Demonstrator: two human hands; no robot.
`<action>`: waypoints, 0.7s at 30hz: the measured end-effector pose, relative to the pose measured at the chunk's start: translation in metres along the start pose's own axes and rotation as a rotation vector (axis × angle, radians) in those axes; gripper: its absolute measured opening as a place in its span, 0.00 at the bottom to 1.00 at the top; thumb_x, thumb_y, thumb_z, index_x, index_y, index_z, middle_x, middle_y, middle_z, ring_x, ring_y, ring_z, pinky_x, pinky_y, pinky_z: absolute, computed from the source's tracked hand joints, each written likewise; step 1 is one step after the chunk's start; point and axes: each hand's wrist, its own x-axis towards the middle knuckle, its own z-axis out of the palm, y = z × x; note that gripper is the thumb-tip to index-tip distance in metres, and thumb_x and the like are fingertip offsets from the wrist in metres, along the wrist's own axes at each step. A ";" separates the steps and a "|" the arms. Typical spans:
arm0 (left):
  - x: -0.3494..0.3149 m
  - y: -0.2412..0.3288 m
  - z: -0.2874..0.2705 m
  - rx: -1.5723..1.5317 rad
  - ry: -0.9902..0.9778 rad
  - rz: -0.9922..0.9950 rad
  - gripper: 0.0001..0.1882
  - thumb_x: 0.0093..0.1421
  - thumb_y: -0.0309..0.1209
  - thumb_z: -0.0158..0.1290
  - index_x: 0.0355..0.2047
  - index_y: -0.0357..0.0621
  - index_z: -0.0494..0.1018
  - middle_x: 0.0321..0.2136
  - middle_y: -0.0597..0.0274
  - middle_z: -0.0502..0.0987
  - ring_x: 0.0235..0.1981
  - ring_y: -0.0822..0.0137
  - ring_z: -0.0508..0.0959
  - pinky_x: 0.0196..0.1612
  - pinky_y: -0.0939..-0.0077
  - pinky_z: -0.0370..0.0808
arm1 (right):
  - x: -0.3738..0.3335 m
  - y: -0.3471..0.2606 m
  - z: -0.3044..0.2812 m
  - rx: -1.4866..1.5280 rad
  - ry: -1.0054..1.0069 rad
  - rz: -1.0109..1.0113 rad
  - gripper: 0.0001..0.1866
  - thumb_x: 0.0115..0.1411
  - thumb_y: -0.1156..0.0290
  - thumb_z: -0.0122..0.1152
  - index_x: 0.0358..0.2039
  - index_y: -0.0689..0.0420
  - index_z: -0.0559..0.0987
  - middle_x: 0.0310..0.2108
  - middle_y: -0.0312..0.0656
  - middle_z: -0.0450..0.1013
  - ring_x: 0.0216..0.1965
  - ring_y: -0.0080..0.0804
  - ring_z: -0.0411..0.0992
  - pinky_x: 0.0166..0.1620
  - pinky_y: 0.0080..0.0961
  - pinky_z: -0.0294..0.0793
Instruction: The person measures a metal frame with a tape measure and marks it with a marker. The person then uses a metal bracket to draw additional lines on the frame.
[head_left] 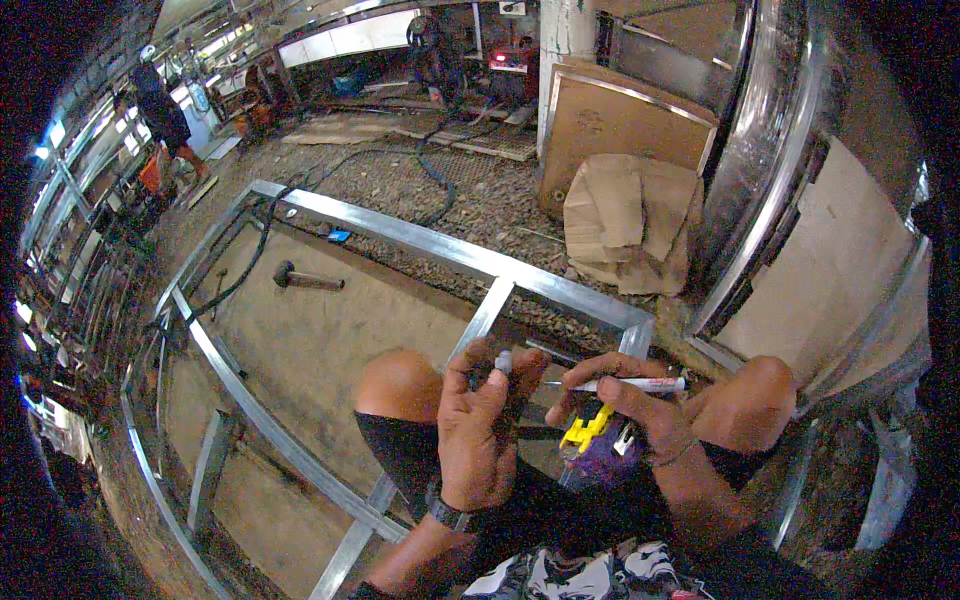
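Observation:
My left hand [477, 430], with a dark band at its wrist, is closed with a small pale cap [504, 361] between its thumb and fingers. To its right, my right hand [640, 405] grips a white marker pen [650, 385]. The pen's thin tip points left toward the cap, and a gap shows between them. Just below the right fingers is a yellow object [587, 430] with a clear, rounded part and purple behind it. I cannot make out its kind, nor whether that hand also holds it. Both hands are above my bent knees.
A welded metal frame [400, 229] lies around a brown board [320, 330]. A hammer [310, 279] rests on the board, and a black cable [262, 245] crosses the frame. Cardboard [635, 220] leans at the back right. Another person [160, 105] stands far left.

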 end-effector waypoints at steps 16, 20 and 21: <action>-0.002 -0.005 -0.003 -0.110 0.036 -0.072 0.16 0.71 0.35 0.48 0.55 0.46 0.63 0.44 0.57 0.75 0.38 0.63 0.79 0.39 0.66 0.81 | -0.002 0.016 0.003 -0.076 -0.009 -0.005 0.27 0.69 0.51 0.53 0.49 0.67 0.78 0.44 0.54 0.78 0.45 0.43 0.79 0.51 0.37 0.79; -0.009 -0.008 0.005 0.025 0.097 -0.060 0.15 0.70 0.34 0.50 0.53 0.45 0.64 0.38 0.59 0.77 0.34 0.70 0.79 0.35 0.74 0.78 | 0.000 0.025 0.010 -0.105 0.078 -0.111 0.31 0.69 0.47 0.51 0.52 0.67 0.76 0.50 0.53 0.76 0.50 0.42 0.77 0.50 0.35 0.79; -0.012 -0.010 0.002 0.120 0.103 -0.055 0.14 0.70 0.32 0.51 0.52 0.44 0.64 0.38 0.58 0.78 0.33 0.71 0.79 0.34 0.77 0.77 | 0.000 0.030 0.006 -0.121 0.061 -0.091 0.31 0.70 0.47 0.50 0.53 0.66 0.76 0.53 0.52 0.74 0.55 0.41 0.73 0.55 0.36 0.74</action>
